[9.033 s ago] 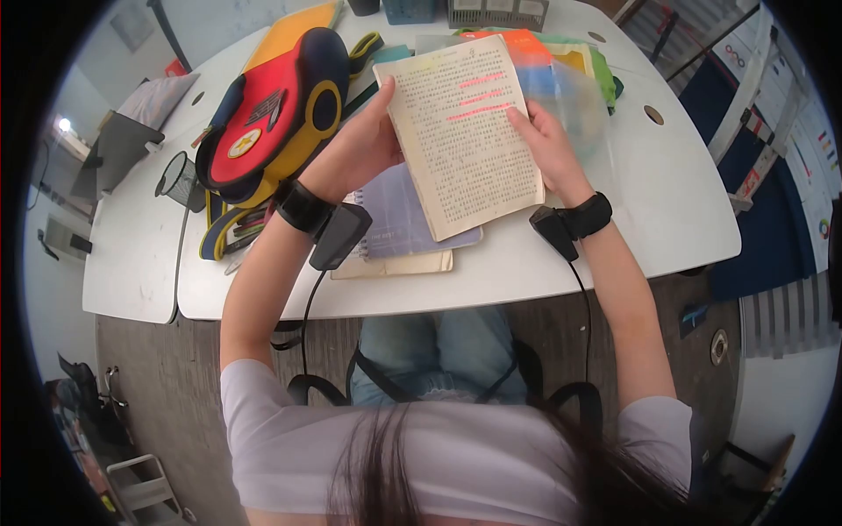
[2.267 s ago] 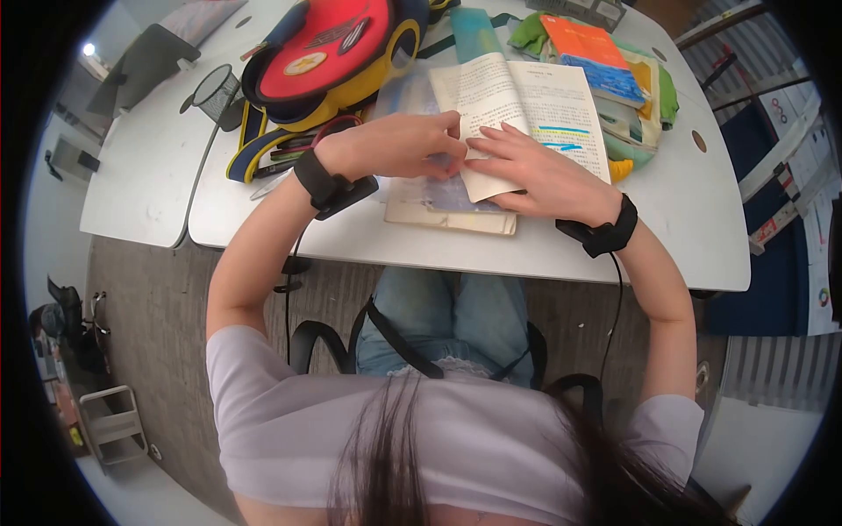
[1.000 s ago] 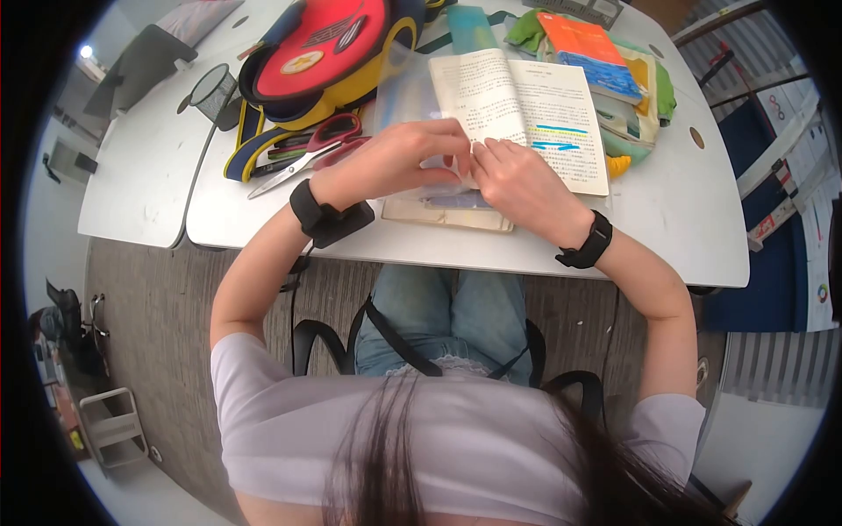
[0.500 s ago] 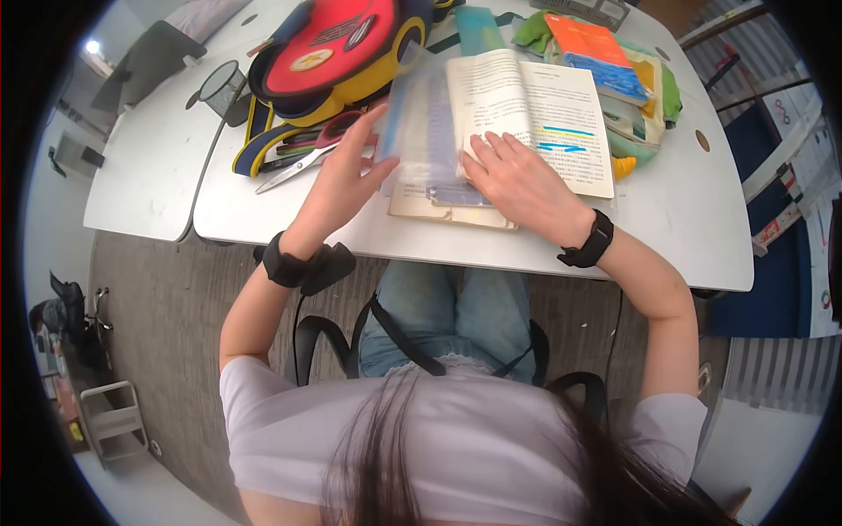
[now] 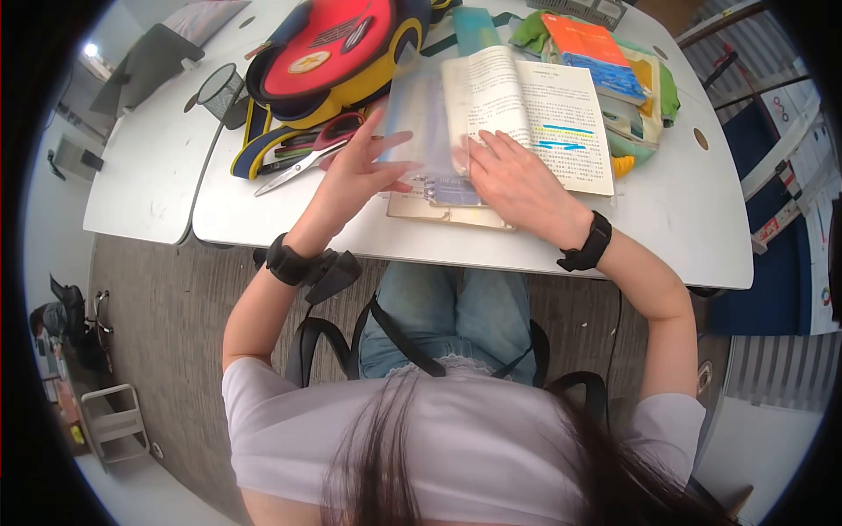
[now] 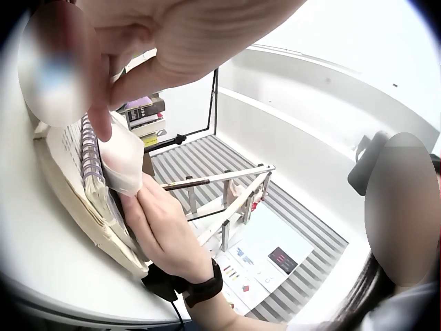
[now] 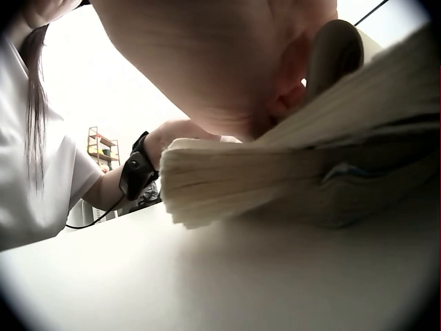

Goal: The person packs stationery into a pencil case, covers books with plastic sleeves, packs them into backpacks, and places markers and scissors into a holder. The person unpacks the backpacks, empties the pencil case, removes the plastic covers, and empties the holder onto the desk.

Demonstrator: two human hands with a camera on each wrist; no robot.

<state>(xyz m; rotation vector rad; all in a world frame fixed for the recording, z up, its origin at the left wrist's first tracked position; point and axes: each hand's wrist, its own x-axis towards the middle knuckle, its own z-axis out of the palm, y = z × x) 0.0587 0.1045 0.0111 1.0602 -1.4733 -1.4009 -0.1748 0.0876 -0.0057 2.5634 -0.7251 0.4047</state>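
There are one bare left hand (image 5: 357, 180) and one bare right hand (image 5: 526, 186), two in all, with one open book of cream printed pages (image 5: 561, 101) under the right fingers and one purple spiral-bound notebook (image 5: 449, 190) between both hands' fingers. Left of the left fingers are one pair of red-handled steel scissors (image 5: 296, 171) and one black wire-mesh cup (image 5: 219, 86), while beyond the fingers lie one red-and-yellow fabric backpack (image 5: 329, 53) and one orange-and-blue book (image 5: 592, 53).

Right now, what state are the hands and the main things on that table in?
Highlighted book: open
Spiral notebook: partly covered
Scissors: lying down, partly hidden
Orange-and-blue book: closed
Backpack: lying front up; whether zipped, unclear
Left hand: fingers spread
Right hand: resting on the open, highlighted book
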